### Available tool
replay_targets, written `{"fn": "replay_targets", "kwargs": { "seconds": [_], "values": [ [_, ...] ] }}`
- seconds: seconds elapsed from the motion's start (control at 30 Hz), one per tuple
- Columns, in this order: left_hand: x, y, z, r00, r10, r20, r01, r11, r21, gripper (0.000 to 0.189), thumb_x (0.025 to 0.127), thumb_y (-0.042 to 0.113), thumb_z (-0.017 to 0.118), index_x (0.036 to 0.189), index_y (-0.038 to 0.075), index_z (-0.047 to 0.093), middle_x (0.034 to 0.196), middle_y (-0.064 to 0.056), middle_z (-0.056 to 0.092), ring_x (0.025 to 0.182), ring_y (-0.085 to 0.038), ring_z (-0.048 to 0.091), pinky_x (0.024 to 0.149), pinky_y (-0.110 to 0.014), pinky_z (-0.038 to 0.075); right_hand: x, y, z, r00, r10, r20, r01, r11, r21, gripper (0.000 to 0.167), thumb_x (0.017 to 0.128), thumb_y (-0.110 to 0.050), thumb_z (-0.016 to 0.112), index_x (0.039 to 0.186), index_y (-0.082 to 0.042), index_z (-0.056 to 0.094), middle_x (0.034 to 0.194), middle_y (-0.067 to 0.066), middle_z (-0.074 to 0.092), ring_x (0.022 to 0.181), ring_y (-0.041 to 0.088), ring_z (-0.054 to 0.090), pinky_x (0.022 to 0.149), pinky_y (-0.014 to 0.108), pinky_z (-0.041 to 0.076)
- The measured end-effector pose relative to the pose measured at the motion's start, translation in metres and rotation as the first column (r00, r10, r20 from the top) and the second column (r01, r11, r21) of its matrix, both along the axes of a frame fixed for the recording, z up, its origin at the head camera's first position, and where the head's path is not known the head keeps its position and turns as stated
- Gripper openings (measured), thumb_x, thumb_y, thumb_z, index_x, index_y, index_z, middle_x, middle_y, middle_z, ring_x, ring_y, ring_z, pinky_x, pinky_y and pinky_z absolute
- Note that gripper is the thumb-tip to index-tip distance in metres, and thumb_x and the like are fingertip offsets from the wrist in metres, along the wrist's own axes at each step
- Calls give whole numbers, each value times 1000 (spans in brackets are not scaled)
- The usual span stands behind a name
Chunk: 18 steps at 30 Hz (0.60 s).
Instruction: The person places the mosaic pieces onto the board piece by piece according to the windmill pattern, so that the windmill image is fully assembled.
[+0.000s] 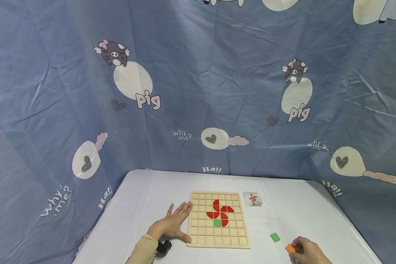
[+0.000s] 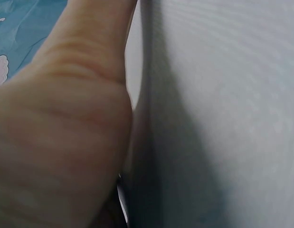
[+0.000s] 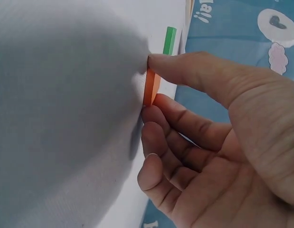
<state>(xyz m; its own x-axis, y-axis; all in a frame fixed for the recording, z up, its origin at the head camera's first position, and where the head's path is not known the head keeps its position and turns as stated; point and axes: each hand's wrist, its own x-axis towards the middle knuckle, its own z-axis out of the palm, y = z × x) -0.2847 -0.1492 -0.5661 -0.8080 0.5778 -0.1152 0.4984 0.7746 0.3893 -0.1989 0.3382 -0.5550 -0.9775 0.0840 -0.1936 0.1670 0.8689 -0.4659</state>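
Observation:
A wooden grid board (image 1: 201, 232) lies on the white table. On it several red quarter-circle tiles (image 1: 224, 215) form a pinwheel, with a green square tile (image 1: 217, 222) below them. My left hand (image 1: 175, 222) rests with spread fingers along the board's left edge. Off to the right of the board, my right hand (image 1: 306, 250) pinches an orange tile (image 3: 151, 88) between thumb and index finger, at the tabletop. A loose green tile (image 1: 275, 237) lies just beyond that hand, towards the board. The left wrist view mostly shows my palm and wrist (image 2: 66, 123) against the white surface.
A small pattern card (image 1: 252, 199) printed with a grid and pinwheel lies by the board's upper right corner. Blue patterned cloth (image 1: 198, 91) hangs behind and beside the white table (image 1: 165, 187). A black strap device (image 1: 164, 247) sits at my left wrist.

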Motion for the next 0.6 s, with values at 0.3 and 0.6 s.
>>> {"fn": "replay_targets", "kwargs": {
  "seconds": [0.3,0.6],
  "values": [
    [0,0,-1,1000,-13,-21,13,1000,-9,126,66,68,73,155,7,9,164,-10,6,151,-33,7,115,-67,-3,0,-6,0,999,-25,-27,25,1000,-2,26,69,-8,78,84,3,59,75,3,58,68,16,52,61,30,49],
    [0,0,-2,999,-23,-32,23,1000,-11,126,66,67,74,155,5,9,163,-12,7,150,-35,8,115,-68,-2,-3,-11,5,988,9,-152,-7,1000,13,31,69,-13,78,88,2,58,76,4,55,69,15,49,57,26,42]
  ]
}}
